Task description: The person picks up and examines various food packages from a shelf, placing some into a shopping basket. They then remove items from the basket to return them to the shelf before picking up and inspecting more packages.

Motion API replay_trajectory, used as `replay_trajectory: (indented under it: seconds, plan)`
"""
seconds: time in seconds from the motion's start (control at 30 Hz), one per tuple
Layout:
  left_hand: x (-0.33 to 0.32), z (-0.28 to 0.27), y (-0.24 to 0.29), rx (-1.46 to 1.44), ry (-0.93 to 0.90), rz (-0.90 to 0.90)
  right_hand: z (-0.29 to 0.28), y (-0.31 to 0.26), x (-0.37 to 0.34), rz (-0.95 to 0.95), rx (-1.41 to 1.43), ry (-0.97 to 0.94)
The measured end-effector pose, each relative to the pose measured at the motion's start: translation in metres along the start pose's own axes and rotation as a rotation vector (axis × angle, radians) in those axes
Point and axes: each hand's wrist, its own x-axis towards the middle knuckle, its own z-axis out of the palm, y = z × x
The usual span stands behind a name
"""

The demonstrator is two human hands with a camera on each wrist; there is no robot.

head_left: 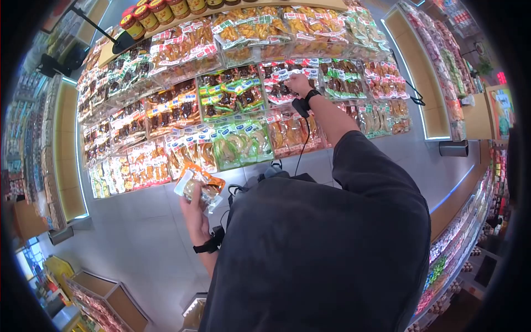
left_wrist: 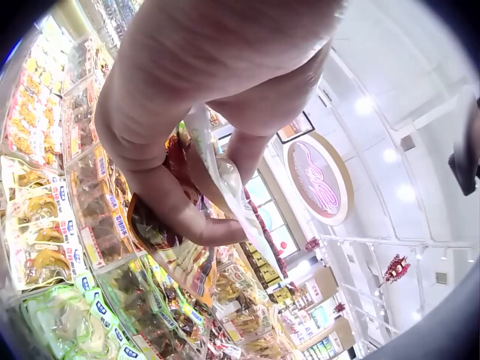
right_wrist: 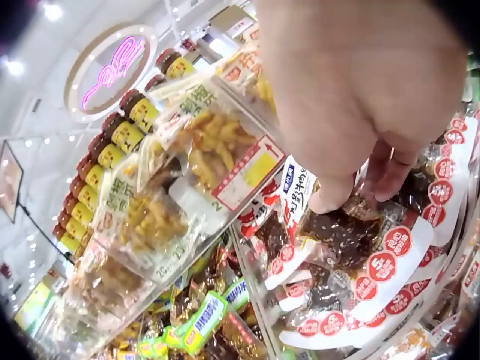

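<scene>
Right hand (head_left: 299, 84) at the end of an outstretched arm, its fingers curled and drawn narrow, thumb and fingertips seeming to pinch the clear film of a dark snack pack (right_wrist: 341, 240). That pack lies directly under the fingers, its white and red border facing the wrist, with matching packs (right_wrist: 444, 171) right beside it and a clear divider (right_wrist: 253, 289) on the hand's left. Further left of this hand come packs with green and yellow wrapping (head_left: 231, 94); just to its right sit green-labelled packs (head_left: 342, 77); beyond it, higher up, are packs of yellow food (head_left: 254, 26) and, past those to the left, a row of jars (head_left: 160, 11). Left hand (head_left: 194, 206), low and nearer the body, holds an orange packet (head_left: 209, 178) and what looks like a second, white-edged packet (head_left: 184, 180) together between thumb and fingers, well apart from the right hand, with grey floor (head_left: 138, 238) below. As far as one can judge, the work is partly done: the packets in the left hand are already off the display, while the dark pack has yet to be lifted clear of its neighbours and brought across. Whether more are wanted afterwards cannot be told.
</scene>
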Motion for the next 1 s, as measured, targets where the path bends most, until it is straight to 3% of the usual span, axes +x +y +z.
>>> replay_trajectory:
  seconds: [0.1, 0.17, 0.37, 0.43, 0.5, 0.57, 0.63, 0.7, 0.73, 0.8, 1.0]
  plan:
    - [-0.001, 0.021, 0.000, 0.016, 0.024, -0.010, -0.001, -0.007, -0.012, -0.116, -0.202, 0.033]
    - [0.001, 0.032, 0.003, -0.009, 0.009, -0.027, -0.001, -0.013, -0.028, -0.181, -0.307, 0.198]
    - [0.013, 0.060, 0.012, -0.052, -0.096, -0.043, -0.008, -0.029, -0.058, -0.156, -0.250, 0.240]
    - [0.013, 0.073, 0.020, -0.025, -0.161, -0.045, -0.009, -0.035, -0.063, -0.487, -0.189, 0.538]
    - [0.021, 0.078, 0.019, -0.043, -0.186, -0.048, -0.014, -0.047, -0.079, -0.530, -0.205, 0.504]
    - [0.028, 0.080, 0.014, -0.149, -0.286, -0.024, -0.018, -0.072, -0.115, -0.361, 0.209, -0.200]
    - [0.026, 0.086, 0.021, -0.155, -0.313, -0.049, -0.034, -0.132, -0.178, -0.131, 0.503, -0.673]
    - [0.026, 0.090, 0.023, -0.122, -0.344, -0.059, -0.032, -0.169, -0.224, -0.168, 0.640, -0.877]
    - [0.021, 0.097, 0.028, -0.116, -0.365, -0.053, -0.028, -0.179, -0.242, -0.164, 0.640, -0.872]
    - [0.021, 0.098, 0.027, -0.065, -0.463, -0.046, -0.020, -0.192, -0.265, -0.340, 0.655, -0.843]
    - [0.020, 0.085, 0.016, -0.082, -0.457, -0.085, -0.008, -0.187, -0.276, -0.322, 0.652, -0.841]
